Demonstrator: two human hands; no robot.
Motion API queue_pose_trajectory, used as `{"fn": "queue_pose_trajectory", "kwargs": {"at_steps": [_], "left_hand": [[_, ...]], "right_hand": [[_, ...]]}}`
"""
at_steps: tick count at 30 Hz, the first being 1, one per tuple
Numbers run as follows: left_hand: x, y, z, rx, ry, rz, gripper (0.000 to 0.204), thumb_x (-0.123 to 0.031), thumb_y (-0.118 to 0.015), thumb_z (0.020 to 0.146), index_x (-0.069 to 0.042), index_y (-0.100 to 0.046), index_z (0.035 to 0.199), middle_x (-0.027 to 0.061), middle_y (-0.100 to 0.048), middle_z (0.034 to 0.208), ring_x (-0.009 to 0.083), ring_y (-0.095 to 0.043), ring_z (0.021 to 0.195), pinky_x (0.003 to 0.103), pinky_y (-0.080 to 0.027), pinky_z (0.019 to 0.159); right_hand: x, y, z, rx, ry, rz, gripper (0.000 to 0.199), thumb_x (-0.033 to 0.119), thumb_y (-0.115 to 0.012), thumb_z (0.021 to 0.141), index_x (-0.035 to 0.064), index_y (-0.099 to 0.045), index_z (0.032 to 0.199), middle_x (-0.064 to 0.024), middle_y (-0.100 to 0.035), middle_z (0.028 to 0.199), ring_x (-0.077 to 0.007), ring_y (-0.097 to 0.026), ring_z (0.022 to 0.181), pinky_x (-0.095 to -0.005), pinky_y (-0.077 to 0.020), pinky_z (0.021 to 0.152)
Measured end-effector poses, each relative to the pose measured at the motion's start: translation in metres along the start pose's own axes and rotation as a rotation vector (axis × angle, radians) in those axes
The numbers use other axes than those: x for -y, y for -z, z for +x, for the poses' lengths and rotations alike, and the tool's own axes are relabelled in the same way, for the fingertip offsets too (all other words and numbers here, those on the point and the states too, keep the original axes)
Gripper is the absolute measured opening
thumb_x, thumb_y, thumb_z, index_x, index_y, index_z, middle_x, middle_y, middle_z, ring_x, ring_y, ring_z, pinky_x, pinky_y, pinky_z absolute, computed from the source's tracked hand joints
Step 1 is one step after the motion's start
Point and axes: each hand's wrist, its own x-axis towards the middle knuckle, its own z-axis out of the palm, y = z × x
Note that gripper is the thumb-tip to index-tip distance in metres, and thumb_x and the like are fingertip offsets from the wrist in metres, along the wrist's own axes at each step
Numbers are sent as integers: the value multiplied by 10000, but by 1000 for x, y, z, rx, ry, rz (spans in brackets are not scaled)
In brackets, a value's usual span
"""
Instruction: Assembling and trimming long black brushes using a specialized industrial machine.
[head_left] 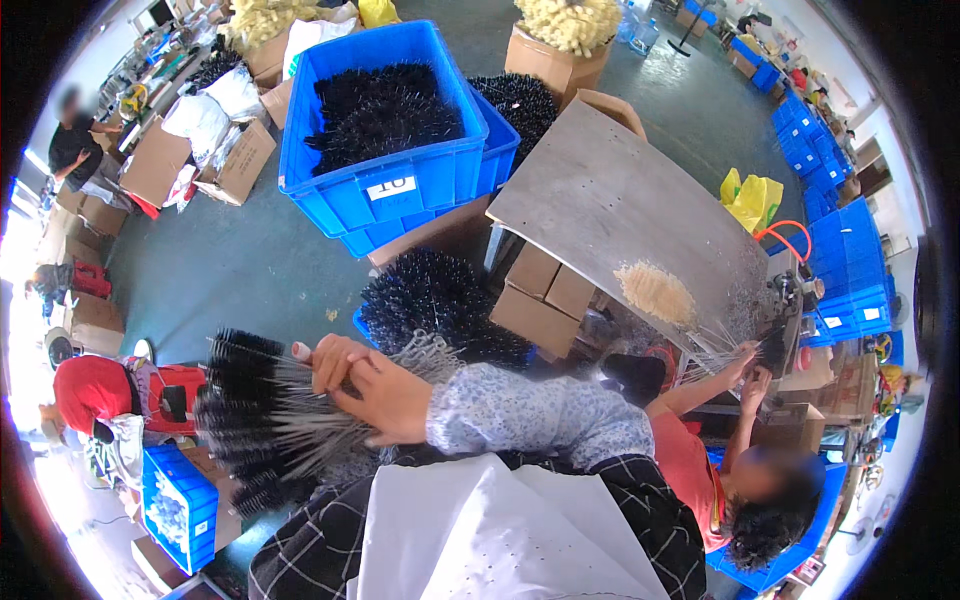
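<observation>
A thick bundle of black-bristled wire brushes (245, 420) lies across my lap at the left. Its bare metal stems (325, 415) point right, and some end in loops (428, 352). My right hand (375, 390), in a floral sleeve, reaches over from the right with its fingers curled around the upper stems. A small white-and-reddish tip (301, 351) shows beside those fingers; I cannot make out what it is. A patch of floral cloth (352, 468) shows under the stems, but my left hand is hidden by the bundle.
Ahead, stacked blue crates (430, 180) hold black brushes (385, 110). More brushes (435, 300) pile up beyond my arm. A metal-topped table (600, 190) stands ahead to the right. A co-worker in a red top (690, 465) handles brushes close by. A red stool (178, 398) is at left.
</observation>
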Motion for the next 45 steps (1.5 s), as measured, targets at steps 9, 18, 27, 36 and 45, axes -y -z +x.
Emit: {"fn": "queue_pose_trajectory", "kwargs": {"at_steps": [9, 18, 27, 36, 45], "left_hand": [[-9, 17, 5, 147, -18, -46, 395, -362, -345, 895, -85, -573, 729, 78, -634, 841, 121, -579, 647, 271, -399, 749], [-10, 8, 10, -32, -163, -117, 448, -341, -413, 865, -159, -490, 462, -23, -601, 531, 34, -444, 400, 194, -404, 600], [-17, 5, 29, 271, 11, -35, 401, -327, -411, 879, -106, -574, 587, 42, -645, 712, 56, -486, 448, 201, -431, 635], [-18, -1, 46, 289, 183, -134, 317, -287, -456, 865, -56, -570, 680, 75, -633, 717, 95, -567, 536, 205, -449, 578], [-21, 9, 17, 103, 87, -275, 259, -260, -496, 852, -18, -508, 760, 114, -624, 671, 108, -568, 483, 212, -481, 550]], "right_hand": [[-10, 29, -54, -102, -79, 458, 444, 388, -500, 791, 64, -473, 1094, -122, -518, 1022, -266, -526, 871, -369, -422, 772], [-10, 10, -65, -200, -46, 328, 318, 353, -491, 800, 156, -550, 1042, -50, -508, 1105, -229, -407, 1090, -446, -232, 955], [-39, 44, -95, 37, 95, 1153, 338, 236, -377, 885, 31, -476, 1135, -136, -505, 1128, -240, -433, 1109, -441, -201, 991], [-58, 54, -145, -281, -122, 1510, 473, 334, -355, 887, -23, -397, 1195, -148, -522, 1090, -226, -444, 1089, -374, -228, 985], [-57, 26, -136, -507, -562, 1605, 344, 259, -370, 899, 3, -462, 1110, -93, -569, 961, -166, -520, 952, -300, -347, 889]]}}
